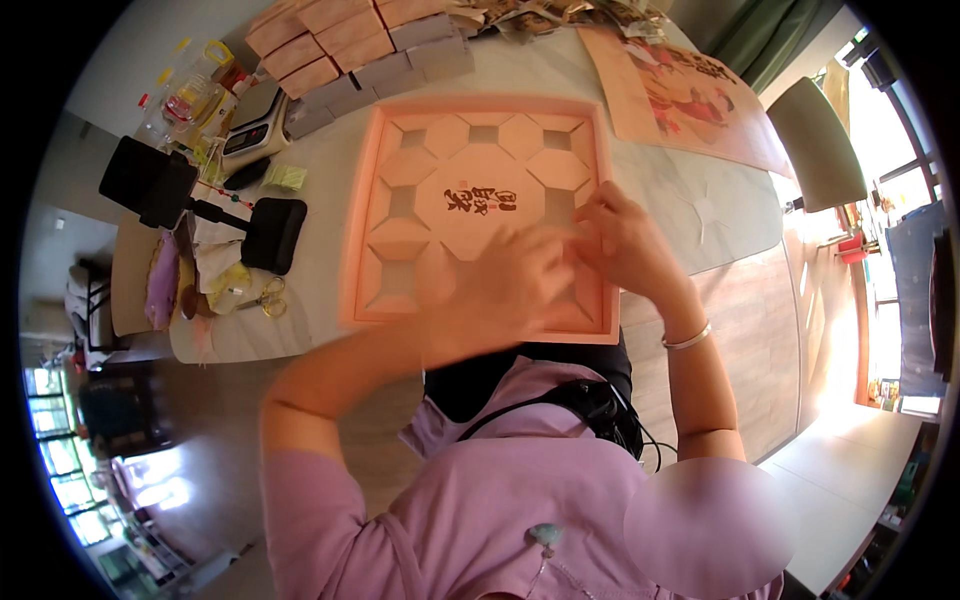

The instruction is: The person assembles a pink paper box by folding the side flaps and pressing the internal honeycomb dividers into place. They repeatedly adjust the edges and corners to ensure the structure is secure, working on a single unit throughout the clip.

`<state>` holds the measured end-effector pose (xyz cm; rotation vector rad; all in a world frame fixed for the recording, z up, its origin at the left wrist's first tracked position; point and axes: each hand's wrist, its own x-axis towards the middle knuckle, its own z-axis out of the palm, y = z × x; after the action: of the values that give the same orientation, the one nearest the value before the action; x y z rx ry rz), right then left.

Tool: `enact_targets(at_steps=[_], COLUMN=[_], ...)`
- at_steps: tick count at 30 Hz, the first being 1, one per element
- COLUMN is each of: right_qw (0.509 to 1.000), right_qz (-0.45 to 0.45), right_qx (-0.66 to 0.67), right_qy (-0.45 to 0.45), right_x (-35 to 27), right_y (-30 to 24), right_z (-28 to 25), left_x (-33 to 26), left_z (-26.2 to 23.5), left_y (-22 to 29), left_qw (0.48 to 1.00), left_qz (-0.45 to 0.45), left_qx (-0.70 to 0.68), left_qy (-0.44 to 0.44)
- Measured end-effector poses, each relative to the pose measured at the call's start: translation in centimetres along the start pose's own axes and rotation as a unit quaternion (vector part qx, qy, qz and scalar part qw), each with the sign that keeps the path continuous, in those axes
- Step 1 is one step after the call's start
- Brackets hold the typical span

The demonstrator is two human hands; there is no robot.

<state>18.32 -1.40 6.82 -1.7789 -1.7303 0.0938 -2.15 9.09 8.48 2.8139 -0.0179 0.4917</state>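
Note:
A square, shallow peach-pink box (362,215) lies near the table's front edge. Inside it sits a pink cardboard divider insert (428,228), with folded openings around a central octagon panel bearing dark lettering. Over the lower right part of the insert is my left hand (512,287), smeared by motion, so its fingers cannot be read. My right hand (632,248), a bangle at its wrist, is at the box's right side. Its fingers are curled inward over the insert's edge, and what lies between them is hidden. The openings under both hands are partly covered.
Stacked pink and grey-white boxes (335,50) stand at the back left, beside a white scale (252,125). A black phone stand (270,235) and scissors (270,300) lie at left. A printed pink bag (680,95) lies back right, near packets (545,15).

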Motion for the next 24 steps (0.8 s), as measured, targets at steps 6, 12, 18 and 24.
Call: enact_targets(at_steps=[6, 12, 18, 24], right_qw=[0.991, 0.994, 0.994, 0.992], right_qz=[-0.012, 0.027, 0.064, -0.048], right_qx=[-0.132, -0.098, -0.034, -0.099], right_qy=[0.023, -0.045, -0.085, -0.065], right_x=[1.2, -1.4, -5.1, -5.8], right_y=[5.5, 5.0, 0.5, -4.7], right_z=[-2.0, -2.8, -2.9, -1.1], left_x=[-4.4, -7.0, -10.6, -11.9], left_z=[2.7, 2.0, -4.5, -6.5], left_y=[3.4, 1.5, -1.9, -3.7], left_qw=[1.0, 0.993, 0.984, 0.972], left_qz=[0.017, 0.044, -0.121, -0.23], left_qx=[-0.017, -0.11, -0.125, -0.044], left_qy=[0.017, 0.024, -0.041, -0.024])
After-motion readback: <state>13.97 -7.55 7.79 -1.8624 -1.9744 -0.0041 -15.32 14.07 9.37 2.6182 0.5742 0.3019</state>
